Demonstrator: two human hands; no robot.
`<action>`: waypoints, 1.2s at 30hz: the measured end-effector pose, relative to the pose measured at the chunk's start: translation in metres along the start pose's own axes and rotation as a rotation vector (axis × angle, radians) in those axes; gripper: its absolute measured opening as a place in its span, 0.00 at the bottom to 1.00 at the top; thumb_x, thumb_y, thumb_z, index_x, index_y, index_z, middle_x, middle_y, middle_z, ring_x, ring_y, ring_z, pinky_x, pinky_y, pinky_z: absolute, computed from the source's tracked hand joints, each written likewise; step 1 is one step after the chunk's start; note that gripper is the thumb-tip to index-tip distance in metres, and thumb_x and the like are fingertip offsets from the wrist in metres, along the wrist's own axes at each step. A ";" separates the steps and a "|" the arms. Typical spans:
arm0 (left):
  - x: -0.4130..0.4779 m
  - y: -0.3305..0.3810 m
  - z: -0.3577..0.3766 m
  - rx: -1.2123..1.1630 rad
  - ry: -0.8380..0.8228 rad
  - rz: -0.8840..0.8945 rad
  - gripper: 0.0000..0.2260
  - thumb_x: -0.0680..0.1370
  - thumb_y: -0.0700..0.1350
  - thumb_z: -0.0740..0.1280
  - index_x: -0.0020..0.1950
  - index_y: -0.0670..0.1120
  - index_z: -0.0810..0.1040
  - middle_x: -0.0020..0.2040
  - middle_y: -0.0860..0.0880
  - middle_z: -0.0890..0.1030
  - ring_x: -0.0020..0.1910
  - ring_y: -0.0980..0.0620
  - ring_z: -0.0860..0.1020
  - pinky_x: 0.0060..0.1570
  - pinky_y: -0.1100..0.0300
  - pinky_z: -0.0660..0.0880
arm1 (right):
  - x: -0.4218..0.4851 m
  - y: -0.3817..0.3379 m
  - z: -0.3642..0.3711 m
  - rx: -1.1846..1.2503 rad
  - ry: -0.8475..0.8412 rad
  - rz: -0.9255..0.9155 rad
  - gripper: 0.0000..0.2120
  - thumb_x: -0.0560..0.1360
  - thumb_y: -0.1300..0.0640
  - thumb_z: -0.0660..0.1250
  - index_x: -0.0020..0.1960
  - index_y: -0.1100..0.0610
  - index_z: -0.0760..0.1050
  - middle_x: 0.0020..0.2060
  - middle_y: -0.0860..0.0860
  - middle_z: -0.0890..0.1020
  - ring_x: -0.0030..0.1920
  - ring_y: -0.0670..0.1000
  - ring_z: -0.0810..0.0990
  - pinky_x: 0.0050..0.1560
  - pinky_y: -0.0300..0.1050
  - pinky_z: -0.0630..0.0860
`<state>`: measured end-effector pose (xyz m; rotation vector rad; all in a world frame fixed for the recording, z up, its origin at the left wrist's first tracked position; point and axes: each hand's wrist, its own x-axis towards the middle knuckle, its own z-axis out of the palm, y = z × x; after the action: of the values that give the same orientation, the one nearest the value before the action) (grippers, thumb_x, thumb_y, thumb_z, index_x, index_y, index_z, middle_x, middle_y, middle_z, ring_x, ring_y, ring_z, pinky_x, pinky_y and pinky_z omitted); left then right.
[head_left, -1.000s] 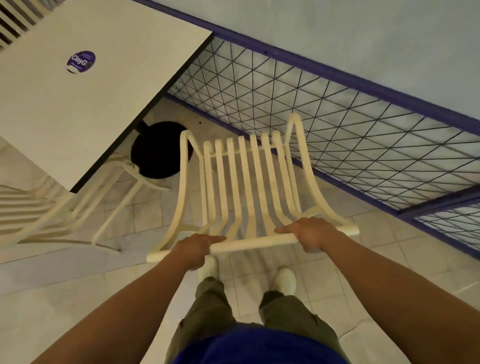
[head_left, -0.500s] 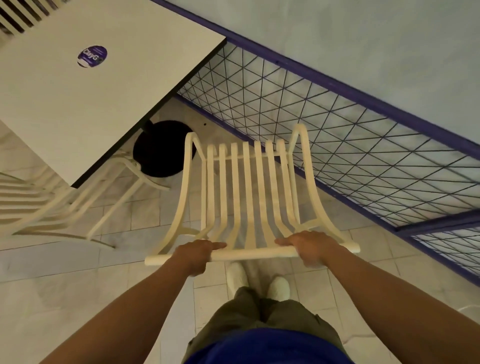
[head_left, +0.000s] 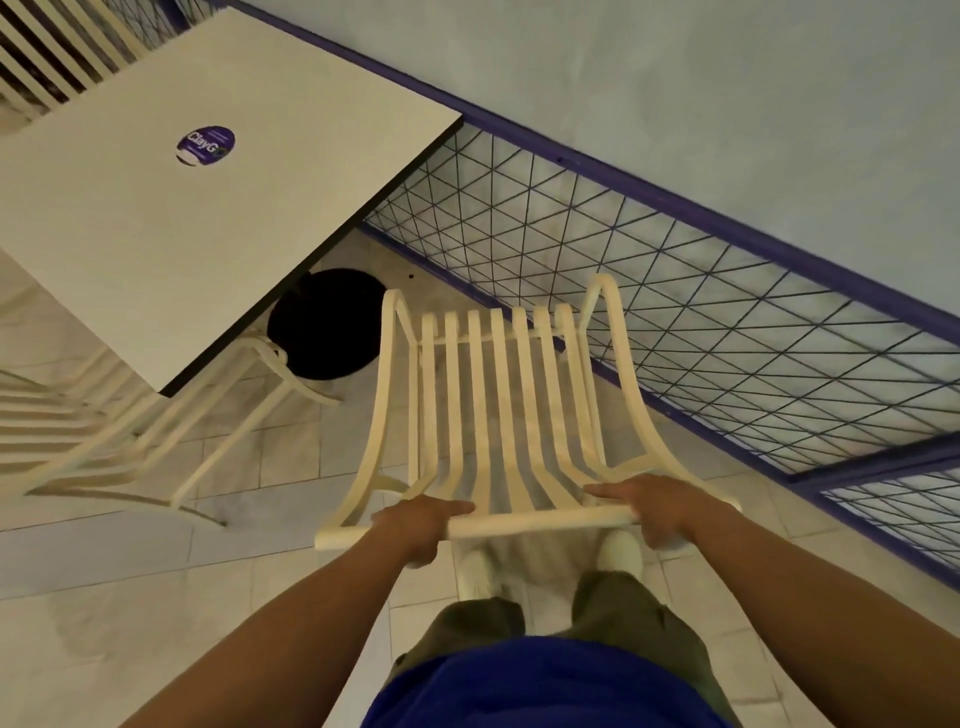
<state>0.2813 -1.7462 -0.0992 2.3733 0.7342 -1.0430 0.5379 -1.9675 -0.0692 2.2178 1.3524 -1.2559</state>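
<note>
"Cream chair (head_left: 540, 519), where is it?"
"Right in front of you. Your left hand (head_left: 415, 525) and right hand (head_left: 654, 508) both grip its top bar, near the table (head_left: 156, 234)."

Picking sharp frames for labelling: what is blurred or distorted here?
Head view: the chair gripped by the left hand and right hand is fairly sharp; the shoes and tiles beneath smear with motion; the second chair at left is streaked; the wire railing looks bent by the wide lens; dim warm light, no glare.
</note>
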 end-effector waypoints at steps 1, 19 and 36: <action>-0.001 0.000 0.000 0.001 -0.003 -0.001 0.39 0.77 0.36 0.68 0.76 0.70 0.57 0.69 0.49 0.72 0.64 0.45 0.74 0.66 0.41 0.71 | 0.000 0.002 0.001 -0.006 0.011 0.006 0.47 0.72 0.64 0.72 0.76 0.32 0.50 0.69 0.51 0.73 0.63 0.53 0.76 0.62 0.50 0.75; -0.012 0.041 0.008 -0.106 0.057 -0.070 0.36 0.79 0.38 0.66 0.77 0.68 0.56 0.70 0.49 0.72 0.62 0.48 0.76 0.61 0.50 0.76 | 0.020 0.042 -0.038 -0.116 -0.113 -0.151 0.37 0.76 0.61 0.68 0.73 0.30 0.58 0.68 0.51 0.72 0.62 0.54 0.74 0.62 0.49 0.72; 0.026 0.140 -0.009 -0.325 0.100 -0.231 0.37 0.78 0.38 0.67 0.77 0.68 0.56 0.68 0.49 0.74 0.61 0.47 0.76 0.59 0.49 0.77 | 0.061 0.112 -0.139 -0.453 -0.175 -0.266 0.42 0.77 0.70 0.62 0.75 0.31 0.54 0.68 0.57 0.70 0.62 0.58 0.75 0.58 0.49 0.74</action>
<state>0.3883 -1.8396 -0.0885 2.1064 1.1431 -0.8213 0.7162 -1.9082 -0.0568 1.6282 1.6996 -1.0585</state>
